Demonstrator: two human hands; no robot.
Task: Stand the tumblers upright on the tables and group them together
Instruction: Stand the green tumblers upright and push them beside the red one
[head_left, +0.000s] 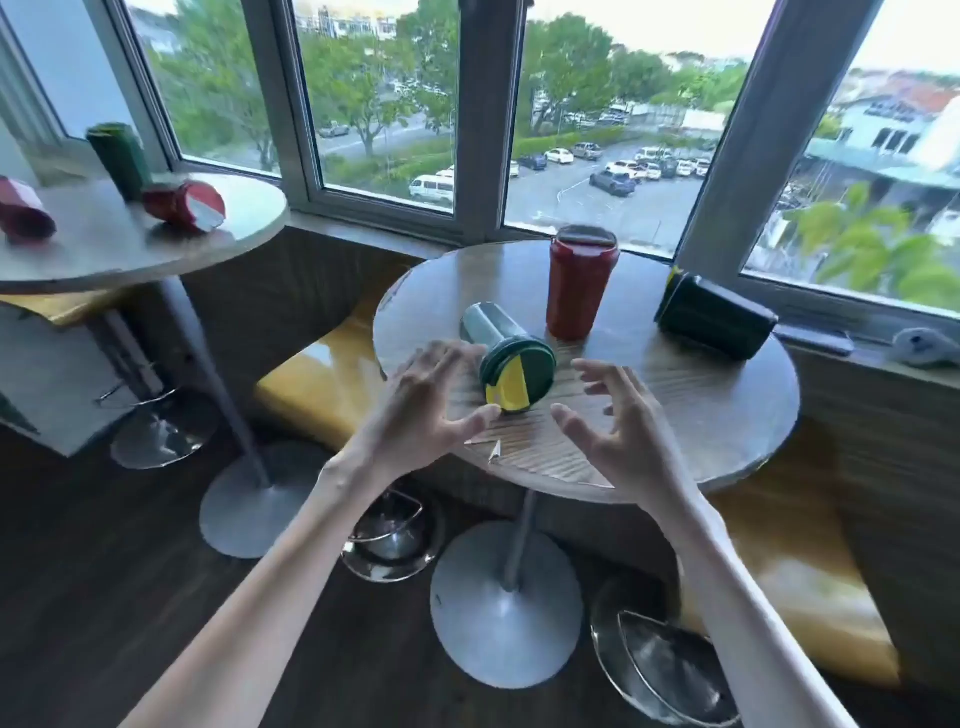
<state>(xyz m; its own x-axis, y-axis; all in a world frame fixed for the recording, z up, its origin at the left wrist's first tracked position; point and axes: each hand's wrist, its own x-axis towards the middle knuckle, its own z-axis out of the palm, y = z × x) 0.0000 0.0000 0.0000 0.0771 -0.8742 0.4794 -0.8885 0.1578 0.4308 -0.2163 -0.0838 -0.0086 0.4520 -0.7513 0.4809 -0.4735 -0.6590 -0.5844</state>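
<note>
On the near round table (701, 415) a green tumbler with a yellow lid (506, 358) lies on its side, lid toward me. My left hand (421, 410) hovers open at its left, thumb tip close to the lid. My right hand (618, 421) is open to its right, apart from it. A red tumbler (579, 286) stands upright behind. A dark green tumbler (714, 314) lies on its side at the table's far right. On the far left table (119, 249) a green tumbler (118, 158) stands upright, and two red tumblers (184, 205) (23, 210) lie on their sides.
Windows run behind both tables above a low ledge (883, 364). Yellow bench cushions (322, 384) sit under the tables. Chrome stool bases (660, 670) and table pedestals (506, 603) stand on the dark floor. A small torn scrap (493, 449) lies at the near table's front.
</note>
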